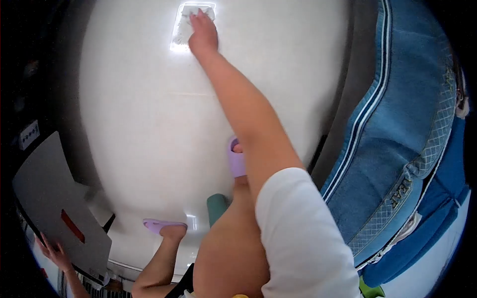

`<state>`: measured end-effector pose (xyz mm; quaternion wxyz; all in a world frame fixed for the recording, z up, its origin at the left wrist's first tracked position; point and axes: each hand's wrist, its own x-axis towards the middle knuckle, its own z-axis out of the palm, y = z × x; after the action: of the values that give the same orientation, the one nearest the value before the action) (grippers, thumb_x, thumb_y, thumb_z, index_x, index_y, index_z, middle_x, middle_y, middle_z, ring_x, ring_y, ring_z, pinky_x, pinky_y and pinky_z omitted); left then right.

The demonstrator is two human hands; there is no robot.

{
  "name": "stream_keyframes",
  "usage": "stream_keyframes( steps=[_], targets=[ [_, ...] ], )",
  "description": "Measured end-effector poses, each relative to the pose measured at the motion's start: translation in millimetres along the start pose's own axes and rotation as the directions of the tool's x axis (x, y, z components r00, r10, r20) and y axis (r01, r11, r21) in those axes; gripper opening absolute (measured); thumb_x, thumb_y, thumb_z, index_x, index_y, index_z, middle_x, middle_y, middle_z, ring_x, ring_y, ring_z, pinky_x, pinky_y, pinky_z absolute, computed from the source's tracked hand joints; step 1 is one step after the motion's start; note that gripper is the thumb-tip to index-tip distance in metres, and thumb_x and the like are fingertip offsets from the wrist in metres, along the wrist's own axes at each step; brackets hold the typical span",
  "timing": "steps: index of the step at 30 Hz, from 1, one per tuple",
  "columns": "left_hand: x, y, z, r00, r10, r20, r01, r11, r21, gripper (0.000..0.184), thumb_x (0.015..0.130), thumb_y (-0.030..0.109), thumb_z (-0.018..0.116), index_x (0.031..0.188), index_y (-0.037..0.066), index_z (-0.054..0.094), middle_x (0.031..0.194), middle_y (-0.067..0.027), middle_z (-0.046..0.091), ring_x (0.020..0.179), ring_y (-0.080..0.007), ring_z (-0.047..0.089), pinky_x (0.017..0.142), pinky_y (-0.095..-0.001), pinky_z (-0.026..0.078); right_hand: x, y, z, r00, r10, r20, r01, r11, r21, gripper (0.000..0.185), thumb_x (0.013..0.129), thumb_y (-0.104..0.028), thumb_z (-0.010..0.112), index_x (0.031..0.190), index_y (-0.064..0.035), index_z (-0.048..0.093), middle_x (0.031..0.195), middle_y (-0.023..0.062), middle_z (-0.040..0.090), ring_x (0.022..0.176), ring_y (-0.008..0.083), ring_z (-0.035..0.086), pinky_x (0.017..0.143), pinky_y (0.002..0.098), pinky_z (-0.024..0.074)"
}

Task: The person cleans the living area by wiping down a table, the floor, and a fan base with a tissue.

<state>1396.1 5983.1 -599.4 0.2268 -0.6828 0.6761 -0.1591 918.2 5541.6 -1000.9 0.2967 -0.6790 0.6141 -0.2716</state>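
Right hand (204, 39) presses a pale wipe (209, 12) to the floor (149, 114), grip and progress unclear; left hand (57, 255) touches a grey table (42, 174), its grip unclear.

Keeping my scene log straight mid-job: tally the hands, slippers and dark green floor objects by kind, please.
Hands: 2 (right hand, left hand)
Purple slippers: 2 (right slipper, left slipper)
Dark green objects: 1 (green object, partly hidden)
Total: 5

Crumpled pale cloth (190, 10) on glossy floor (149, 124)
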Motion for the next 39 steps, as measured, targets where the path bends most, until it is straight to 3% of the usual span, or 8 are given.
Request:
stream_keyframes(
  steps=[4,14,19,25,29,32,33,39],
  targets=[
    [4.8,14.3,-8.8,0.999,-0.042,0.028,0.042,0.999,0.004,0.051,0.088,0.025,0.050,0.136,0.017,0.033,0.143,-0.0096,0.024,0.130,-0.0313,0.024,0.103,-0.0426,0.026,-58.0,32.4,-47.5,0.954,0.039,-0.297,0.103,0.888,0.448,0.051,0.072,0.016,0.035,0.115,-0.0029,0.054,0.124,0.0143,0.049,0.124,0.0260,0.038,0.104,0.0346,0.0275],
    [3.5,11.7,-9.9,1.000,-0.014,-0.015,0.015,0.999,0.038,0.049,0.090,0.027,0.048,0.135,0.016,0.034,0.143,-0.0105,0.025,0.130,-0.0306,0.025,0.104,-0.0438,0.025,-308.5,156.5,-133.2,0.494,0.664,-0.562,-0.806,0.592,-0.010,0.054,0.088,-0.020,0.046,0.134,-0.0001,0.027,0.142,0.0195,0.018,0.131,0.0318,0.018,0.107,0.0408,0.0147],
    [6.1,4.0,-4.3,0.998,0.022,-0.064,-0.026,0.998,-0.054,0.052,0.087,0.014,0.054,0.135,0.016,0.035,0.143,-0.0104,0.025,0.130,-0.0303,0.025,0.104,-0.0420,0.026,-162.2,59.3,-35.6,0.938,0.331,-0.105,-0.347,0.916,-0.204,0.069,0.084,-0.037,0.053,0.135,0.0002,0.025,0.144,0.0193,0.016,0.135,0.0303,0.008,0.109,0.0433,0.0050],
    [18.7,11.5,-10.3,0.991,0.092,-0.092,-0.084,0.993,0.084,0.058,0.084,0.007,0.056,0.136,0.016,0.033,0.142,-0.0102,0.025,0.126,-0.0294,0.032,0.099,-0.0393,0.035,-48.3,-6.7,28.1,0.972,-0.210,0.103,0.189,0.965,0.184,0.045,0.075,0.003,0.046,0.118,-0.0101,0.052,0.131,0.0152,0.040,0.127,0.0291,0.032,0.106,0.0387,0.0227],
    [2.5,20.6,-8.2,0.997,-0.074,-0.026,0.075,0.996,0.039,0.050,0.087,0.009,0.052,0.134,0.011,0.035,0.141,-0.0100,0.028,0.122,-0.0274,0.037,0.098,-0.0371,0.037,-41.9,21.9,-37.7,0.984,-0.031,-0.176,0.090,0.939,0.332,0.054,0.067,0.019,0.038,0.112,-0.0049,0.056,0.114,0.0108,0.053,0.113,0.0228,0.046,0.097,0.0288,0.0343],
    [2.5,48.0,-14.2,0.998,-0.051,-0.046,0.050,0.998,-0.024,0.051,0.086,0.009,0.052,0.135,0.012,0.035,0.141,-0.0099,0.027,0.123,-0.0274,0.036,0.098,-0.0373,0.036,-65.5,99.2,-118.0,0.828,0.248,-0.503,0.064,0.850,0.523,0.031,0.080,0.001,0.045,0.110,-0.0031,0.054,0.107,0.0064,0.054,0.103,0.0187,0.050,0.091,0.0301,0.0383],
    [2.5,54.3,-15.8,0.998,-0.045,-0.052,0.043,0.999,-0.029,0.052,0.086,0.009,0.052,0.135,0.012,0.034,0.141,-0.0099,0.027,0.123,-0.0274,0.036,0.098,-0.0373,0.035,-73.3,108.9,-155.1,0.647,0.679,-0.346,0.020,0.438,0.899,0.026,0.085,-0.018,0.050,0.107,-0.0061,0.055,0.104,0.0061,0.055,0.099,0.0184,0.051,0.086,0.0321,0.0405],
    [1.0,70.2,-28.8,0.998,-0.033,-0.053,0.031,0.999,-0.028,0.054,0.085,0.008,0.053,0.135,0.013,0.033,0.142,-0.0097,0.026,0.125,-0.0273,0.033,0.100,-0.0377,0.033,-146.9,295.4,-250.4,0.180,0.880,-0.439,-0.259,0.473,0.842,0.046,0.087,-0.031,0.041,0.125,-0.0054,0.038,0.123,0.0105,0.040,0.115,0.0236,0.040,0.097,0.0362,0.0306]
  ],
)
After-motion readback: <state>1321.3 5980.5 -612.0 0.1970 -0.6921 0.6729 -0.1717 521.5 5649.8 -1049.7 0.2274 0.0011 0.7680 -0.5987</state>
